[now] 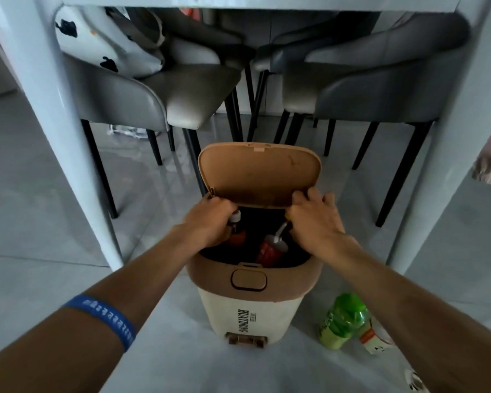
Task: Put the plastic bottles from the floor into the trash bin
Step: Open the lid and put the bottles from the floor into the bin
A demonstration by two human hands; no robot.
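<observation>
Bin [250, 313] on pale floor [54, 222] beneath table [48, 95].

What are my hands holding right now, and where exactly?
Both hands grip the trash bin's raised lid at its lower edge: left hand at the left corner, right hand at the right. Neither holds a bottle.

The small plastic trash bin [250, 316] is cream white at the bottom and light brown on top, with black letters down its front. Its open flip lid [260, 177] is light brown too. Inside it is dark, with a red and white plastic bottle [271, 248]. On the pale grey shiny floor [40, 222] lies a bright green plastic bottle [342, 320]. A blue rubber wristband [105, 319] has white marks. The padded chairs [380, 89] are grey with black legs. A white cushion [102, 38] has black spots.
</observation>
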